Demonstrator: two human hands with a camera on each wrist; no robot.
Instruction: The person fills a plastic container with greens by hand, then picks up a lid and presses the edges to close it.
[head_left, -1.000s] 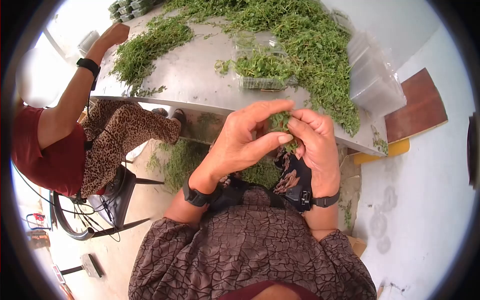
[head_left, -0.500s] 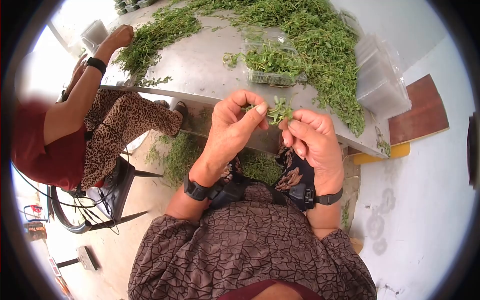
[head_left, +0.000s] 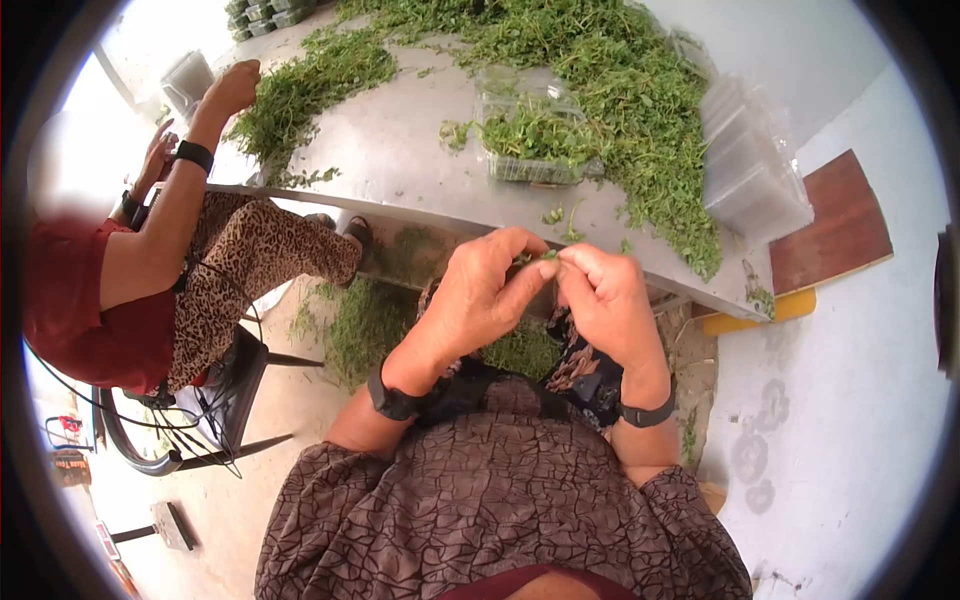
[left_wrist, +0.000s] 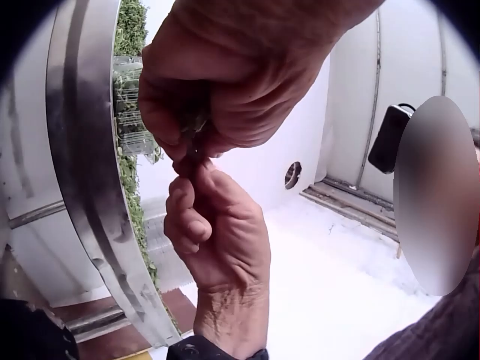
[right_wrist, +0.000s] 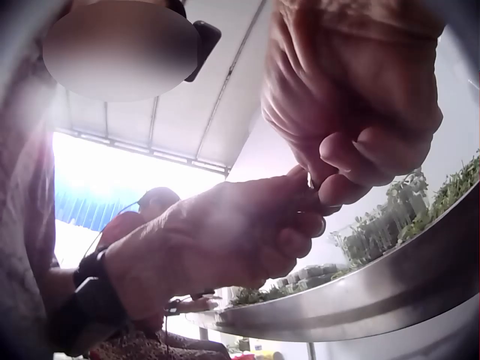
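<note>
My left hand [head_left: 488,288] and right hand [head_left: 612,298] meet fingertip to fingertip in front of the table's near edge. The left thumb and fingers pinch a small green leafy sprig [head_left: 522,259], mostly hidden by the fingers. My right thumb and fingers pinch right at its end. In the left wrist view a bit of green [left_wrist: 196,118] shows inside the left hand's curled fingers. Just beyond the hands, a loose sprig [head_left: 573,226] shows at the table edge. A clear plastic tray [head_left: 535,171] heaped with the same greens stands behind it.
A large pile of greens [head_left: 640,130] covers the right of the metal table [head_left: 400,150], beside stacked clear containers [head_left: 755,165]. Another person [head_left: 90,290] sits at left by a smaller pile [head_left: 310,90]. More greens [head_left: 370,325] lie below the table.
My hands parted with a sprig between them, then came back together lower down. Small loose sprigs now show at the table edge beyond my fingers.
</note>
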